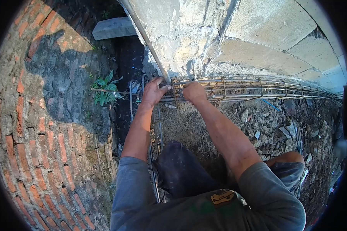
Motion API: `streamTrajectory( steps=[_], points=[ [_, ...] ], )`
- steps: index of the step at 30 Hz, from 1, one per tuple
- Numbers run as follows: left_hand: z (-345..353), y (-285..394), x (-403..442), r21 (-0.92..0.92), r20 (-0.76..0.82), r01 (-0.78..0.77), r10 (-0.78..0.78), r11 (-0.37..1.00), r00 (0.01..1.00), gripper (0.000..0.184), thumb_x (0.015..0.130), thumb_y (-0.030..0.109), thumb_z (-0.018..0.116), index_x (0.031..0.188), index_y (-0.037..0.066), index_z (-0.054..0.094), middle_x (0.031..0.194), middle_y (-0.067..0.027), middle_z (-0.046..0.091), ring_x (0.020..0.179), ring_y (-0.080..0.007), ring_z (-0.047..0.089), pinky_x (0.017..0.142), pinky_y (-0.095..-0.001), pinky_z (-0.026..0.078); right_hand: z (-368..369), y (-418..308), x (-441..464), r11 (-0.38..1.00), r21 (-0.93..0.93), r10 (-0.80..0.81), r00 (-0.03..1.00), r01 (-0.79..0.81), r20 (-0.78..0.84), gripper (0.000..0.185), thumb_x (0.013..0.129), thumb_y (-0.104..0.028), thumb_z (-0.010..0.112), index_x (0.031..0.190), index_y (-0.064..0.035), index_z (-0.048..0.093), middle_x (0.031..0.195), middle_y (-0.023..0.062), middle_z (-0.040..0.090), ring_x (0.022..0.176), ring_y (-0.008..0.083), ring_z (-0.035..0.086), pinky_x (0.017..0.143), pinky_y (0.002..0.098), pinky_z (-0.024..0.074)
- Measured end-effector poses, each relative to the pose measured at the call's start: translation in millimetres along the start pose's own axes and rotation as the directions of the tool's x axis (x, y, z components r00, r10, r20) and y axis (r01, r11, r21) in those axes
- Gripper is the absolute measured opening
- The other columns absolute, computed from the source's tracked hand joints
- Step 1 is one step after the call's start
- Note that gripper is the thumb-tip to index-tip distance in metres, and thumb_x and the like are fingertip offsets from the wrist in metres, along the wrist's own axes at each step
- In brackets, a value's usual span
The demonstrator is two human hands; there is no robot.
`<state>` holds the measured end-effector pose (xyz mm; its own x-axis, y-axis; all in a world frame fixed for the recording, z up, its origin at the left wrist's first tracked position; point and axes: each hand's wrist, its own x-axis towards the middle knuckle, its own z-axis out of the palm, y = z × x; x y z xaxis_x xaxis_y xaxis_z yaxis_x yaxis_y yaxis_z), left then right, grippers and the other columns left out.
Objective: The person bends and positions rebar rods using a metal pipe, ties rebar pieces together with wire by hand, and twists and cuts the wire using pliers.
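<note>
A long rebar cage, made of thin steel bars with stirrups, runs along the foot of the wall. My left hand is at its left end, beside the foot of a slanting metal rod. Its fingers are bent around the bars, with the thumb pointing right. A short way to the right, my right hand is closed over the cage's upper bars near a stirrup. Its fingertips are hidden below the hand. Any small piece in either hand is too small to make out.
A brick wall rises on the left, with a leafy plant growing from it. A plastered wall stands ahead. A concrete beam juts out at upper left. Rubble covers the ground, and more bars run beside my knee.
</note>
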<state>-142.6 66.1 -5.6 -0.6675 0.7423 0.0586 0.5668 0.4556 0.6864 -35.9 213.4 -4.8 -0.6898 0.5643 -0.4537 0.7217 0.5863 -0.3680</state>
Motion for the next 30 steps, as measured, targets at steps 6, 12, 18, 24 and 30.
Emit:
streamTrajectory(
  steps=[6, 12, 18, 24, 30],
  points=[
    [-3.4, 3.3, 2.0, -0.034, 0.044, 0.061, -0.059, 0.998, 0.997, 0.049, 0.071, 0.028, 0.075, 0.108, -0.001, 0.061, 0.108, -0.0198, 0.062, 0.103, -0.0346, 0.057, 0.090, -0.0385, 0.044, -12.5, -16.1, -15.8, 0.996, -0.008, 0.087, 0.996, -0.087, -0.017, 0.027, 0.082, -0.019, 0.049, 0.101, -0.0146, 0.068, 0.109, 0.0150, 0.064, 0.102, 0.0316, 0.061, 0.089, 0.0444, 0.0477],
    [-11.8, 19.8, -2.0, -0.053, 0.077, 0.226, -0.221, 0.973, 0.972, 0.053, 0.072, 0.030, 0.076, 0.114, 0.002, 0.059, 0.111, -0.0189, 0.062, 0.102, -0.0311, 0.060, 0.089, -0.0372, 0.045, -1.4, -3.6, -20.8, 0.947, -0.274, -0.210, 0.969, 0.169, -0.128, 0.024, 0.081, -0.022, 0.053, 0.097, -0.0106, 0.068, 0.100, 0.0151, 0.066, 0.097, 0.0330, 0.062, 0.084, 0.0441, 0.0491],
    [2.8, -7.4, 3.0, -0.220, 0.051, 0.211, -0.205, 0.952, 0.977, 0.058, 0.066, 0.029, 0.080, 0.110, -0.001, 0.059, 0.106, -0.0220, 0.063, 0.101, -0.0335, 0.060, 0.088, -0.0367, 0.046, 20.0, 15.4, -8.0, 0.985, 0.081, -0.130, 0.959, 0.154, -0.251, 0.023, 0.075, -0.020, 0.059, 0.089, -0.0041, 0.068, 0.090, 0.0214, 0.066, 0.088, 0.0362, 0.063, 0.080, 0.0422, 0.0497],
    [-9.8, 7.9, 0.6, -0.203, 0.082, 0.201, -0.188, 0.958, 0.979, 0.054, 0.067, 0.030, 0.079, 0.111, 0.004, 0.062, 0.105, -0.0174, 0.065, 0.097, -0.0289, 0.062, 0.087, -0.0349, 0.046, 19.6, 18.8, -4.6, 0.985, -0.068, -0.172, 0.963, 0.161, -0.209, 0.021, 0.084, -0.021, 0.053, 0.097, -0.0179, 0.069, 0.089, 0.0206, 0.065, 0.086, 0.0365, 0.063, 0.078, 0.0442, 0.0494],
    [1.3, -6.2, 4.5, -0.030, 0.063, 0.128, -0.126, 0.991, 0.990, 0.058, 0.069, 0.039, 0.077, 0.113, 0.005, 0.062, 0.113, -0.0184, 0.061, 0.108, -0.0319, 0.056, 0.093, -0.0366, 0.043, 21.5, 19.1, -7.7, 0.985, 0.051, -0.146, 0.947, 0.167, -0.285, 0.022, 0.080, -0.019, 0.059, 0.087, 0.0006, 0.066, 0.090, 0.0252, 0.064, 0.089, 0.0386, 0.062, 0.081, 0.0441, 0.0484]
  ],
)
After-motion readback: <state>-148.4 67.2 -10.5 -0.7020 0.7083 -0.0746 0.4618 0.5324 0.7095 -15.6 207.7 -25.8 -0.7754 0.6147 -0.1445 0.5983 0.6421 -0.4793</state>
